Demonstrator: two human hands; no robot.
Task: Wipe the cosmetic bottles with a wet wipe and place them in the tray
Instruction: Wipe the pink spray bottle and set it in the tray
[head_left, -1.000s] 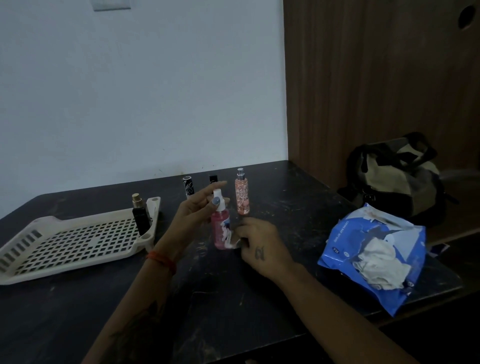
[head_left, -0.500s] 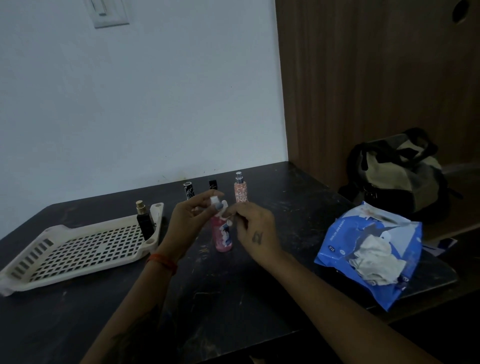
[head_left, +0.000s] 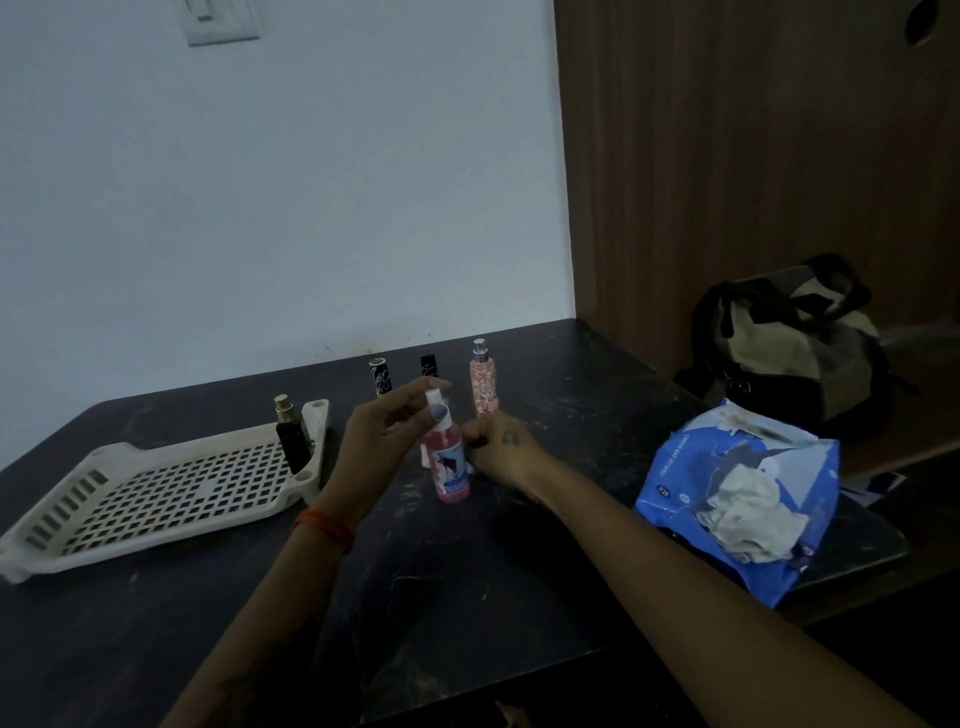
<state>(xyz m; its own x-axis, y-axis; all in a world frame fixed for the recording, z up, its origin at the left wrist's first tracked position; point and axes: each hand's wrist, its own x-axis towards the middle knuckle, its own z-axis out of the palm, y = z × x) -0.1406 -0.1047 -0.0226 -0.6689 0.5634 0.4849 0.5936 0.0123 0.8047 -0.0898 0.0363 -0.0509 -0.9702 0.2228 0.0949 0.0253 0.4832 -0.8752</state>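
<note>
A pink spray bottle (head_left: 450, 470) with a white cap stands upright on the dark table. My left hand (head_left: 387, 431) pinches its cap from the left. My right hand (head_left: 498, 447) is curled against the bottle's right side, pressing a small white wet wipe (head_left: 471, 466) to it; the wipe is mostly hidden. A black bottle with a gold cap (head_left: 291, 436) stands in the right corner of the cream slotted tray (head_left: 156, 499). Behind my hands stand two black patterned bottles (head_left: 380, 376) (head_left: 429, 366) and a peach spray bottle (head_left: 484, 382).
A blue wet-wipe pack (head_left: 737, 499) with crumpled wipes lies open at the table's right edge. A beige and black bag (head_left: 789, 343) sits on a lower surface beyond it, against a wooden panel. A white wall backs the table.
My right hand rose along the bottle from its base to its middle. My left hand kept its hold on the cap. The camera tilted up a little.
</note>
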